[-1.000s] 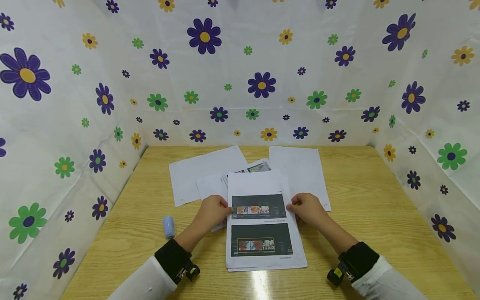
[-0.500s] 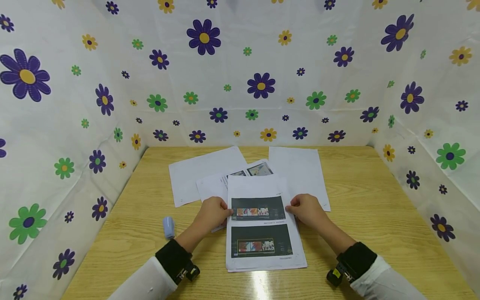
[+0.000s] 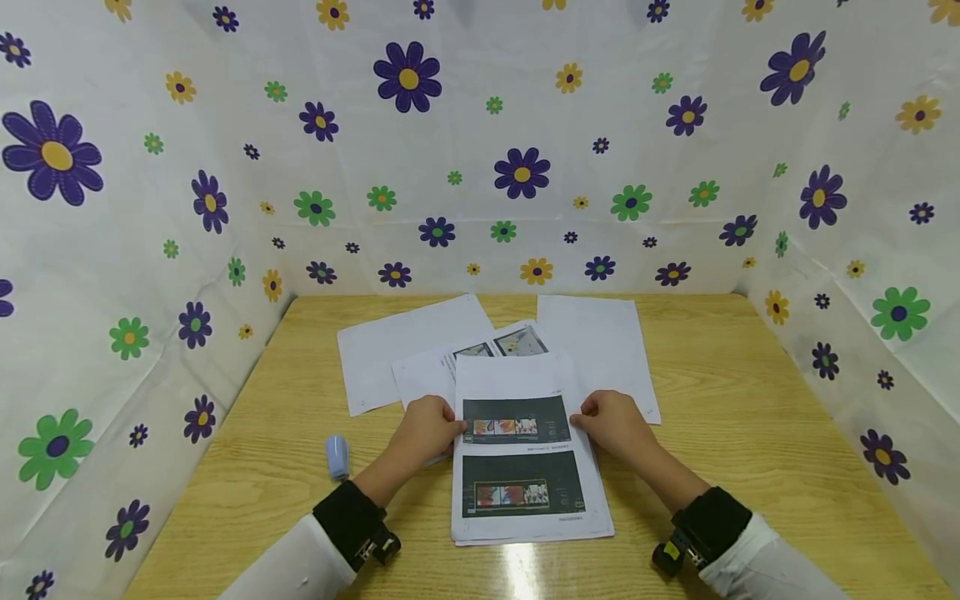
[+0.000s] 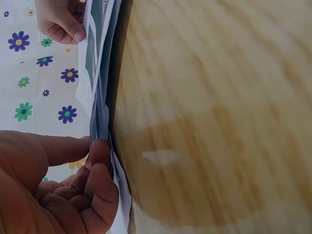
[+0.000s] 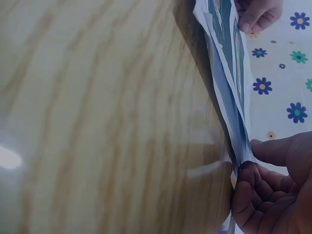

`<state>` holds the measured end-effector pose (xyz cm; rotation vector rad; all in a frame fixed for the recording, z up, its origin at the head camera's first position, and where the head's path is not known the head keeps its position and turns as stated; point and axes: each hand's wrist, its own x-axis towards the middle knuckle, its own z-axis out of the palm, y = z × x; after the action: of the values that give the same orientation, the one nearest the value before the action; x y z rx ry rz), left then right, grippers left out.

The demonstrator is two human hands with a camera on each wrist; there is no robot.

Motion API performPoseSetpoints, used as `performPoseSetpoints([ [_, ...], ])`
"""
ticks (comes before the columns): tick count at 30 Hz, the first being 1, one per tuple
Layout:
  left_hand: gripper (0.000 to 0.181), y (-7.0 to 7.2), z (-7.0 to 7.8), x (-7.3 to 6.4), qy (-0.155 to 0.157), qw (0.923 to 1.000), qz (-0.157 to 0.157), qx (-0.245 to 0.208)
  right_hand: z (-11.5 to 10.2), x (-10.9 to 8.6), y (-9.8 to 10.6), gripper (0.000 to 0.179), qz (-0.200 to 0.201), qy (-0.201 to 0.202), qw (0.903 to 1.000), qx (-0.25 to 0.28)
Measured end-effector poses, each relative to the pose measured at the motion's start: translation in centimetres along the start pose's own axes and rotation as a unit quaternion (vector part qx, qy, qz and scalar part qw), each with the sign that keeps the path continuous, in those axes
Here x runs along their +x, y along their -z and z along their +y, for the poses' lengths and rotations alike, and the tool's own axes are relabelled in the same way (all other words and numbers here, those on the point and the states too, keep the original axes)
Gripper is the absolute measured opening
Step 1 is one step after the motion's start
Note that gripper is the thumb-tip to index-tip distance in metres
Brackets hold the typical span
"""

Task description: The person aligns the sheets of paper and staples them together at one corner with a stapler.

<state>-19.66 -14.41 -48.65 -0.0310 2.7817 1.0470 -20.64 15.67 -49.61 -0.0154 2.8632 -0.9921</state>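
Observation:
A small stack of printed paper sheets (image 3: 525, 530) with two dark picture panels lies between the hands in the head view. My left hand (image 3: 426, 429) pinches its left edge between thumb and curled fingers. On the opposite edge my right hand (image 3: 617, 421) pinches the sheets the same way. Seen edge-on in the left wrist view, the sheets (image 4: 100, 97) fan slightly apart close over the table, with the thumb on the printed face and the fingers behind. The right wrist view shows similar gaps between the sheets (image 5: 229, 92) above the right fingers.
Behind the stack lie a blank sheet (image 3: 408, 342) at left, another blank sheet (image 3: 600, 350) at right and a partly covered printed sheet (image 3: 427, 372). A small light-blue object (image 3: 337, 457) sits beside the left forearm on the wooden table (image 3: 750, 433). Flowered cloth (image 3: 465, 125) surrounds the table.
The far end of the held sheets has come slightly down toward me, exposing more of the printed sheet behind. Both hands keep their pinch at nearly the same spots.

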Motion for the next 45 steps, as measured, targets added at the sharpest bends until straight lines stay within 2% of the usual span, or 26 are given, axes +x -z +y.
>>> performPoseSetpoints([
  [6, 0.020, -0.1, 0.1, 0.0, 0.001, 0.9999, 0.000, 0.014, -0.2, -0.2, 0.0, 0.021, 0.002, -0.009, 0.9999, -0.006],
  [17, 0.019, 0.1, 0.2, -0.1, 0.005, 0.9999, 0.001, 0.012, -0.2, -0.4, 0.0, 0.021, 0.006, -0.006, 0.9998, -0.019],
  [28, 0.020, 0.1, 0.4, -0.4, 0.011, 0.9990, 0.001, 0.043, -0.3, -0.6, 0.1, 0.021, 0.005, -0.009, 0.9997, -0.024],
  [39, 0.020, 0.8, 0.3, -0.8, 0.004, 0.9969, 0.013, 0.078, -0.2, -0.6, 0.1, 0.021, 0.011, -0.006, 0.9997, -0.023],
  [45, 0.020, 1.5, 0.0, -0.7, 0.017, 0.9963, 0.013, 0.084, -0.2, -0.4, 0.5, 0.022, 0.013, -0.006, 0.9992, -0.037],
])
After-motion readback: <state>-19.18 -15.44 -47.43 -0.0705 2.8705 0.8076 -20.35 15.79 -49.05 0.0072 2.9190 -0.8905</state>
